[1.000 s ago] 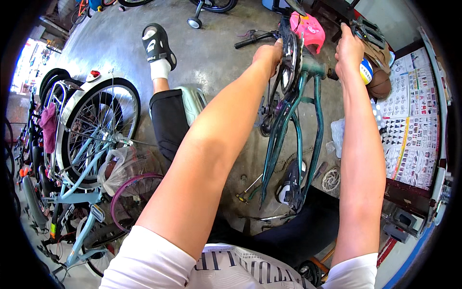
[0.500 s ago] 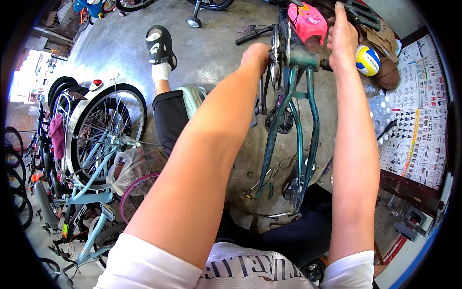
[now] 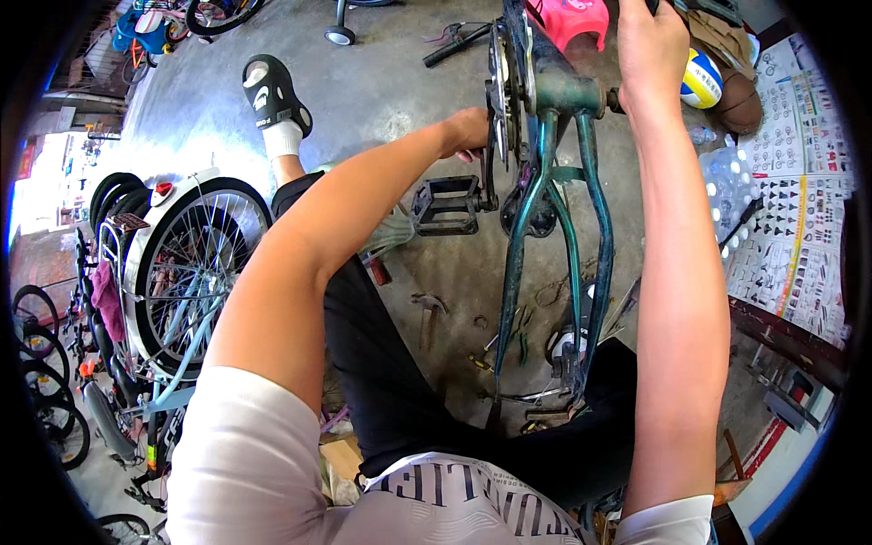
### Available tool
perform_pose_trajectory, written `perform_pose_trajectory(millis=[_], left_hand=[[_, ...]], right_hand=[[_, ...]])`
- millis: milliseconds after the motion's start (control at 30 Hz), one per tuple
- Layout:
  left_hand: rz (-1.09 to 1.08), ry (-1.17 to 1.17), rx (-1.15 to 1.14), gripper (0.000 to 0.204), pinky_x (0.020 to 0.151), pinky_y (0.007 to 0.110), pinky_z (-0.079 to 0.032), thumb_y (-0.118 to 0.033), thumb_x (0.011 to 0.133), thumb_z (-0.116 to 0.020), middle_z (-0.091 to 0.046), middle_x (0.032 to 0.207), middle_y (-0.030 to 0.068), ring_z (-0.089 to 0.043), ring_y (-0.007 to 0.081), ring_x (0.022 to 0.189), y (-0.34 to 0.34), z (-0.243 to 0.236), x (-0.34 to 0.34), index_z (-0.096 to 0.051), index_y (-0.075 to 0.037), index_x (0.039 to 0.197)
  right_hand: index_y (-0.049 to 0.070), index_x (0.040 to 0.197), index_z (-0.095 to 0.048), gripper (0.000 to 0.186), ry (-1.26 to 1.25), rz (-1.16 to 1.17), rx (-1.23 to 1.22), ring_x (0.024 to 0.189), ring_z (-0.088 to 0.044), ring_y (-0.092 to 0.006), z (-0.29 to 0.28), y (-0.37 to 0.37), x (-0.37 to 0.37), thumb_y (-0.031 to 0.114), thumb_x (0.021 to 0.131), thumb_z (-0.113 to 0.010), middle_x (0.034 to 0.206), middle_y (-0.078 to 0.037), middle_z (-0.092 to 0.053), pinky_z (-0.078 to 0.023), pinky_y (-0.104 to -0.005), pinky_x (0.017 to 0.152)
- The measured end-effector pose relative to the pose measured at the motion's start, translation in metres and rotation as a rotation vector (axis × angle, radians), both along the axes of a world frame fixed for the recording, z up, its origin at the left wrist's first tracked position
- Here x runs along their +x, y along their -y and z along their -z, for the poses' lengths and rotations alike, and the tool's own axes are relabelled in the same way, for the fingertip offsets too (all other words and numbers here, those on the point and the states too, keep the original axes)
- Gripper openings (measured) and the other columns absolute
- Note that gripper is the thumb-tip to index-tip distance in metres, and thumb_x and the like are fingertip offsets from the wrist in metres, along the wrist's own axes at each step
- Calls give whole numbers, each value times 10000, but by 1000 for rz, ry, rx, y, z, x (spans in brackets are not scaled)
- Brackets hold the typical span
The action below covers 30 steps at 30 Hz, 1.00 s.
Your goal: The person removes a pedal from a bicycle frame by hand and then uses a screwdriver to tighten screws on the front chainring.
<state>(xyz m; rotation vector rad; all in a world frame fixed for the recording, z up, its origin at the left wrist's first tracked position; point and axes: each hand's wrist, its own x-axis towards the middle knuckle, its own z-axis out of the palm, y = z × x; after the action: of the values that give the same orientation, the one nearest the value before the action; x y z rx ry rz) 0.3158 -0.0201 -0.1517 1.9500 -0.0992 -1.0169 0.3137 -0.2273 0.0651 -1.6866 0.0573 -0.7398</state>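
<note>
A dark green bicycle frame [image 3: 556, 95] stands before me, its thin stays reaching down toward my legs. My left hand [image 3: 468, 132] is closed at the left crank arm [image 3: 491, 173], beside the chainring [image 3: 501, 82]; its fingertips curl underneath and are partly hidden. From that crank hangs a black pedal [image 3: 446, 205]. On the frame's other side, my right hand [image 3: 652, 50] is raised with its fingers wrapped round the right crank arm, which the hand mostly hides. The axle end [image 3: 615, 100] sticks out of the frame just left of my right wrist.
A hammer [image 3: 429, 318] and pliers [image 3: 522, 336] lie on the floor below the frame. To the left stands a light blue bicycle [image 3: 186, 363]. At right are a volleyball [image 3: 701, 80], a brown ball [image 3: 738, 104], bottles [image 3: 727, 186] and a pink plastic stool [image 3: 574, 20].
The left pedal has swung out into view beside the frame. My left hand has shifted slightly left and down, its elbow outward. My right hand has risen, fingers now curled. The view has shifted.
</note>
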Motion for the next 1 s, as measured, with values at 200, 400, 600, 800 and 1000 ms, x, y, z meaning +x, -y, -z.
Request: perform_pose_trajectory(millis=[200, 400, 600, 800, 1000], left_hand=[[-73, -15, -199, 336, 559, 309, -364, -493, 1002, -622, -588, 822, -22, -493, 108, 688, -3, 17, -18, -645, -161, 960], [-503, -228, -488, 449, 666, 301, -450, -575, 1033, -524, -633, 862, -26, -550, 126, 715, 9, 111, -118, -656, -146, 1042], [-1015, -404, -687, 547, 557, 279, -399, -522, 1082, -398, -576, 762, 16, -512, 115, 619, 64, 17, -273, -593, -81, 1341], [-707, 366, -244, 620, 641, 266, -535, -58, 1038, -545, -650, 1032, 110, -629, 112, 703, 35, -94, -308, -243, -40, 1579], [-524, 916, -27, 349, 641, 317, -523, -91, 1010, -575, -658, 843, 113, -661, 161, 655, 11, -147, -230, -559, -37, 1355]], right_hand=[[-39, 986, -713, 329, -13, -23, 37, 813, -610, -161, 9, 5, 5, 286, 973, -659, 897, -71, -712, -489, -328, 766], [-22, 936, -706, 339, -42, -7, 55, 744, -548, -125, 11, 3, 9, 310, 980, -658, 828, -34, -664, -451, -306, 695], [-36, 946, -704, 354, 29, 75, -26, 802, -566, -152, 10, 15, -2, 312, 985, -654, 854, -55, -677, -466, -322, 759], [-51, 1071, -706, 432, -62, 82, -51, 871, -655, -234, 6, 6, 0, 365, 970, -648, 924, -128, -734, -502, -362, 838], [1, 970, -741, 441, -82, 133, -107, 841, -722, -288, 23, 20, 14, 433, 892, -695, 867, -182, -754, -524, -389, 827]])
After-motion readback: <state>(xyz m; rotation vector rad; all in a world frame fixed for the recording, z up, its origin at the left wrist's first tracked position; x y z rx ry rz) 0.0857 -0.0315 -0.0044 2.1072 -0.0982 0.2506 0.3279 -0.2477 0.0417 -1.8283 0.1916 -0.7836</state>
